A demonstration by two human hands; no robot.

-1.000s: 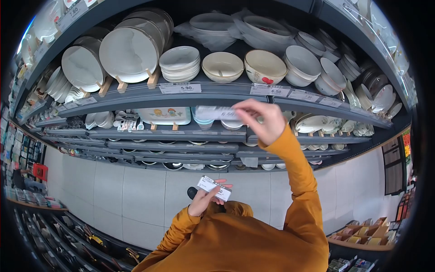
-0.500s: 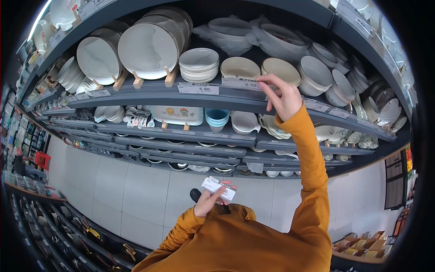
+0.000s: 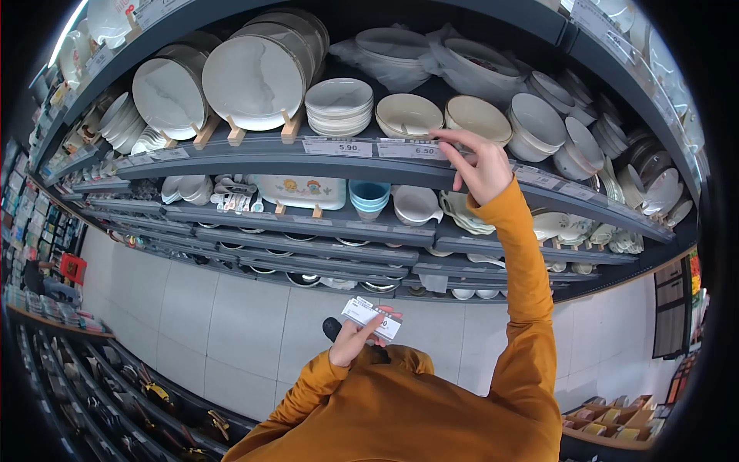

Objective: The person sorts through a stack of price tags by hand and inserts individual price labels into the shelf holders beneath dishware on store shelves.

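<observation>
My right hand (image 3: 479,163) is at the front edge of the upper shelf, thumb and fingers pinched on the right end of a price label reading 6.50 (image 3: 408,149). That label lies against the shelf edge, just right of the 5.90 label (image 3: 337,147). Behind it stand a cream bowl (image 3: 409,115) and a second bowl (image 3: 477,118). Low in front of my body, my left hand (image 3: 359,337) is closed around a small stack of white price labels (image 3: 371,317), its thumb across the top one.
Large plates (image 3: 254,82) stand on wooden holders at the left of the upper shelf (image 3: 254,158). Stacked bowls (image 3: 536,125) are to the right. Lower shelves hold blue cups (image 3: 369,197) and a patterned tray (image 3: 300,192). Tiled floor (image 3: 242,323) lies below.
My right hand has brought the 6.50 label from in front of the shelf up to its edge, beside the 5.90 label. The view has shifted slightly. My left hand still holds its labels.
</observation>
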